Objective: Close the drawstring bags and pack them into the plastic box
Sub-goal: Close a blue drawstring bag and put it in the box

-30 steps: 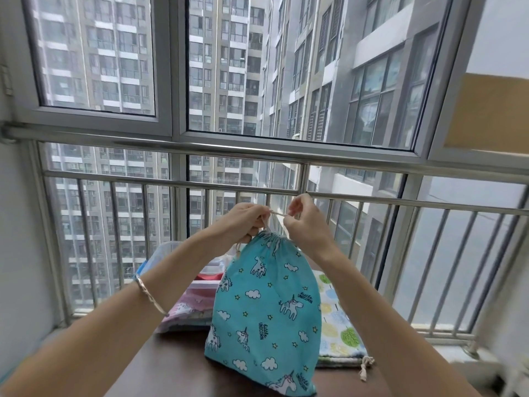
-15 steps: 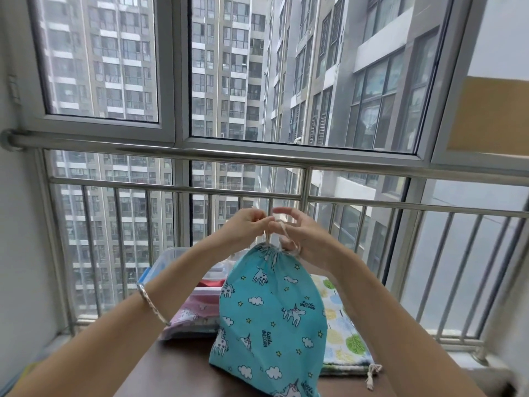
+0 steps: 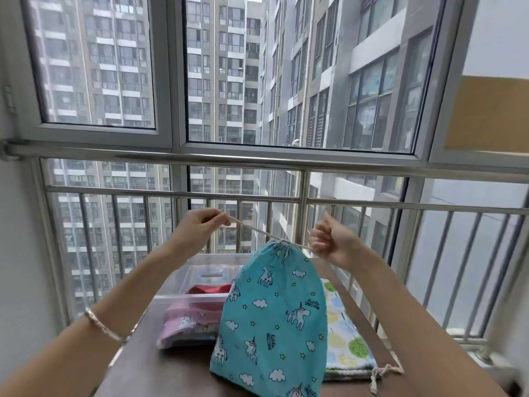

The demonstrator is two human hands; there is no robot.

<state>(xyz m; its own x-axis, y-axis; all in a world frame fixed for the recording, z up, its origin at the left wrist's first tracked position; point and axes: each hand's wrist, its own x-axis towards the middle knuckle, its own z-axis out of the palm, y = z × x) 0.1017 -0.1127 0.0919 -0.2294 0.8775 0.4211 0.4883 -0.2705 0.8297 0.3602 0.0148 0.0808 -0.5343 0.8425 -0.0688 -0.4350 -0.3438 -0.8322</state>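
Note:
A teal unicorn-print drawstring bag (image 3: 274, 319) hangs upright over the brown table (image 3: 171, 373), its mouth gathered tight at the top. My left hand (image 3: 200, 229) pinches one cord end up and to the left. My right hand (image 3: 333, 240) grips the other cord end to the right. The cord (image 3: 254, 229) runs taut between both hands through the bag's mouth. Behind it a clear plastic box (image 3: 186, 285) holds a pink bag (image 3: 183, 325) and a red one (image 3: 211, 289). A white bag with tree print (image 3: 347, 342) lies flat at the right.
The small table stands against a metal railing (image 3: 300, 200) and large windows. A white wall (image 3: 17, 253) closes the left side. The white bag's knotted cord (image 3: 380, 373) trails near the table's right front edge.
My hands were together at the bag's mouth and have pulled apart, left hand up-left and right hand to the right, stretching the cord taut and cinching the mouth.

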